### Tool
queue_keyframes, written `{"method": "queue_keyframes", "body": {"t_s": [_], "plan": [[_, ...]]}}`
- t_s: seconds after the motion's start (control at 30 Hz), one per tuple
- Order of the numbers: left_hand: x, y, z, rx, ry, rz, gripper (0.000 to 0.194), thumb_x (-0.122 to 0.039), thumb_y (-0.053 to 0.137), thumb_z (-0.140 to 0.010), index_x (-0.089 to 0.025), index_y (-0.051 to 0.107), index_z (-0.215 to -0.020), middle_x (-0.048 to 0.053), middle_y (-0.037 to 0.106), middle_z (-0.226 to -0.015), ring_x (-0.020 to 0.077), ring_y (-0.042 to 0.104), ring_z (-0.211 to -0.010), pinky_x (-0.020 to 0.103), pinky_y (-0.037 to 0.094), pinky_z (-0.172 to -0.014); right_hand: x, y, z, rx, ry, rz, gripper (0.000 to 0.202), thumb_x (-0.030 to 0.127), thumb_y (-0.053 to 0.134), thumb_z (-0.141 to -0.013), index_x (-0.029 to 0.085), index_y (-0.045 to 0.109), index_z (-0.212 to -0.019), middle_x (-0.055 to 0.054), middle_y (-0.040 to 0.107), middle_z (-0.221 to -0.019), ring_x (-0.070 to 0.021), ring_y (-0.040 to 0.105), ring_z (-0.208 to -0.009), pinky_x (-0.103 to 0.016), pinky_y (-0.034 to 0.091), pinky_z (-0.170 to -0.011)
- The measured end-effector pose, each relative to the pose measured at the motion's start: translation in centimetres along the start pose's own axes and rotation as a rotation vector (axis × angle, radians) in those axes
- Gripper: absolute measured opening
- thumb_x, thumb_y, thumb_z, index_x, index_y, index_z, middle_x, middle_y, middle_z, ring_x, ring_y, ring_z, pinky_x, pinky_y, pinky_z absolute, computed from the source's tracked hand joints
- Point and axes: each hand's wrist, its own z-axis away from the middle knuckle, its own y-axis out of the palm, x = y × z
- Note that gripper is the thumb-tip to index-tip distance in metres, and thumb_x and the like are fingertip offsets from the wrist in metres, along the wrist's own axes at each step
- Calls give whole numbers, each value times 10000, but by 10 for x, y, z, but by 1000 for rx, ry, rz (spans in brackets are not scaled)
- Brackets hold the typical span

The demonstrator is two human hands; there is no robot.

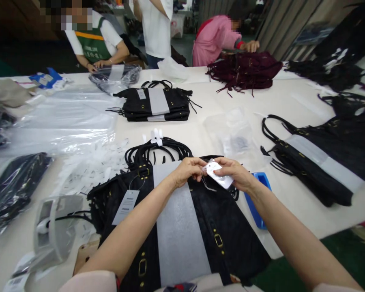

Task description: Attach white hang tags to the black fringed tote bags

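A black handbag [246, 243] lies right in front of me, a grey paper band [179, 227] running down its middle. Above its upper part, my right hand [235, 173] pinches a small stack of white hang tags [220, 175]. My left hand [188, 170] meets it there, thumb and fingers closed on the tags' thin string end. A grey hang tag [126, 207] hangs from a loop at the bag's left buckle. White wrap [157, 138] gathers the bag's black handles at the top.
A blue tray [256, 211] lies beside my right forearm, a grey tape dispenser [56, 227] at left. Black handbags [158, 106] and maroon bags [246, 71] occupy the table, with clear plastic bags [63, 121] and scattered small clear pieces [94, 170]. Several people stand across the table.
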Motion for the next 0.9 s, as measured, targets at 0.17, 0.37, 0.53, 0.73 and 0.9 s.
{"method": "queue_keyframes", "body": {"t_s": [0.17,0.37,0.53,0.73,0.9], "plan": [[5,-26,34,-50,0,9,186,-138,535,-574,-97,609,-740,6,579,-546,47,449,-380,171,290,-388,-3,28,-2,33,50,76,370,169,707,-474,177,604,-829,34,625,-664,-78,511,-482,-198,344,-463],[-3,-56,71,-111,-55,-43,62,-128,610,-545,-105,569,-587,-17,521,-464,20,345,-340,162,180,-336,-4,51,-6,56,31,136,383,188,720,-481,186,609,-848,19,631,-705,-93,525,-513,-202,357,-472],[-14,-86,115,-31,6,197,169,-216,682,-554,-97,591,-631,53,631,-662,-21,265,-359,172,144,-362,-11,66,-6,15,-19,188,392,219,734,-488,189,608,-859,7,627,-750,-112,534,-558,-220,377,-500],[3,-102,137,-217,108,248,226,-278,703,-586,-114,588,-691,23,607,-597,30,432,-428,168,294,-420,-30,90,-11,219,-52,603,335,322,653,-605,182,608,-905,-14,617,-771,-156,551,-635,-296,429,-603],[5,-103,146,-283,30,-19,160,-231,663,-624,-95,609,-690,-7,559,-499,49,466,-414,163,339,-405,-27,133,-18,177,-455,1012,496,267,615,-637,209,536,-1124,-73,504,-1225,-253,427,-1138,-425,287,-983]]}}
